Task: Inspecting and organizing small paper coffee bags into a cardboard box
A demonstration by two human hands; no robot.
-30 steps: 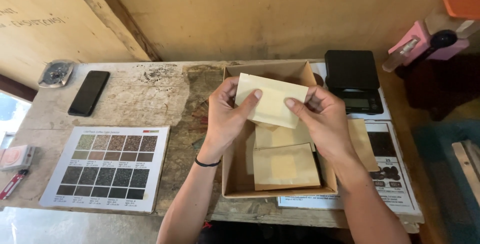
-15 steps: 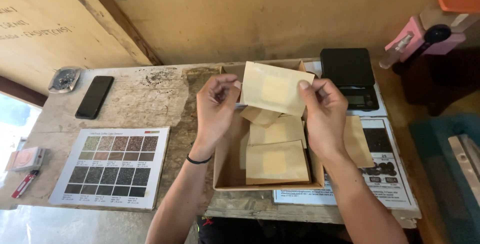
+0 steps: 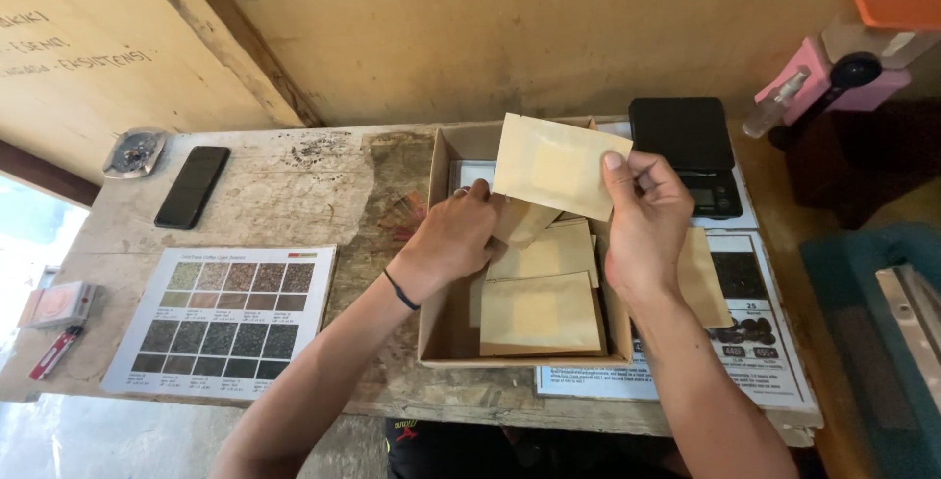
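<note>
My right hand (image 3: 642, 224) holds a flat tan paper pouch (image 3: 559, 165) up above an open cardboard box (image 3: 439, 273). My left hand (image 3: 453, 239) reaches down into the box and touches another tan pouch (image 3: 524, 222) there, with its fingertips hidden behind that pouch. Several more tan pouches (image 3: 539, 312) lie stacked flat in the box. A black band circles my left wrist.
A worn wooden table (image 3: 284, 195) carries a black phone (image 3: 192, 186), a metal ashtray (image 3: 134, 151), a printed chart of dark swatches (image 3: 223, 320) and a black scale (image 3: 688, 151). More printed sheets (image 3: 760, 342) lie under the box at right. Pink and orange items (image 3: 843, 67) stand far right.
My left hand let go of the raised pouch and dropped into the box. My right hand alone now holds the pouch, slightly higher.
</note>
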